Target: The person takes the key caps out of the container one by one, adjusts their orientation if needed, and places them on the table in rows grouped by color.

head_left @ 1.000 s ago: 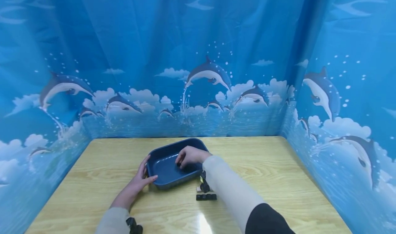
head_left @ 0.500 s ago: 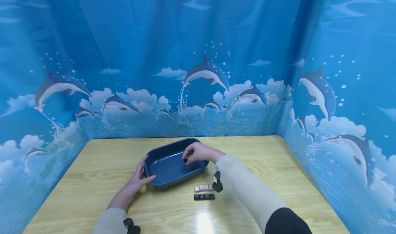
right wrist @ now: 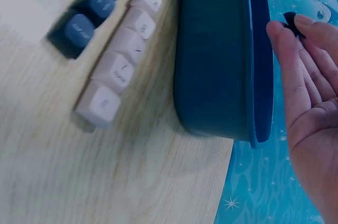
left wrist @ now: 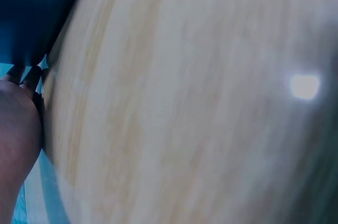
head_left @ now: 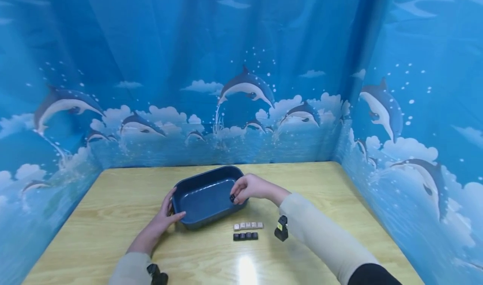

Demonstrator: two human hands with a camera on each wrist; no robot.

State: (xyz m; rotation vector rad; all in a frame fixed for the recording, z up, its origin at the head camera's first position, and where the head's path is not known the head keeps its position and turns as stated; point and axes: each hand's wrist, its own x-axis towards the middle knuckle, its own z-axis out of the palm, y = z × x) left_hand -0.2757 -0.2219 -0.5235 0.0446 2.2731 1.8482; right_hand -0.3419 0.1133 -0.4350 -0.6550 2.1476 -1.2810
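Observation:
A dark blue rectangular dish [head_left: 203,201] sits on the table. My left hand [head_left: 166,216] holds its left end, thumb at the near rim and fingers along the side. My right hand [head_left: 253,187] is over the dish's right end, pinching a black keycap [head_left: 232,198] between thumb and fingertips. That same keycap shows dark between the fingertips in the right wrist view, just beyond the dish's rim. In front of the dish lie a row of off-white keycaps [head_left: 248,226] and, nearer, a row of black keycaps [head_left: 245,236]. The left wrist view catches only part of the left hand [left wrist: 18,113].
The pale wood-grain table [head_left: 320,201] ends at a blue dolphin-print curtain [head_left: 181,88] behind and on both sides. A small black device [head_left: 281,228] is strapped at the right wrist, another [head_left: 156,274] at the left. Light glares off the tabletop near the front.
My right hand has lifted with the black keycap from inside the dish and shifted right toward its right end. The off-white row is now uncovered. My left hand keeps its hold.

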